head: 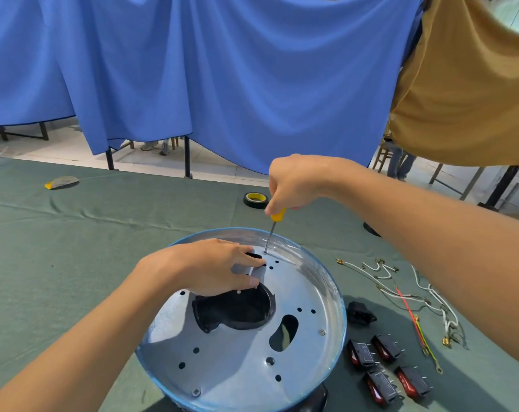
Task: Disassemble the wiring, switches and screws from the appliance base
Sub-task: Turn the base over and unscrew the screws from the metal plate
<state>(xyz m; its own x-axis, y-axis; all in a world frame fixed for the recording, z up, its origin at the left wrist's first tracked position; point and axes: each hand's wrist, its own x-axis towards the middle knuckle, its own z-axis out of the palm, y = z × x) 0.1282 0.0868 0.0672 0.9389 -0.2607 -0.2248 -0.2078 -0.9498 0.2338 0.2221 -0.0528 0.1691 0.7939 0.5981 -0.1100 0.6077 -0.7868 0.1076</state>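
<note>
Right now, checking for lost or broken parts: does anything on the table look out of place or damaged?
Nothing stands out. Four switches and loose wires lie right of the base; the right hand holds the screwdriver tip down on it.

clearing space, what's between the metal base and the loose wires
Head view: a black socket and four rocker switches lie between base and wires.

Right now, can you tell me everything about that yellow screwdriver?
The screwdriver is slim, with a yellow handle that looks like plastic and a thin silvery metal shaft. It stands almost upright, leaning a little, with its tip down on the far part of the round metal base. The right hand grips the handle from above, hiding most of it.
</note>
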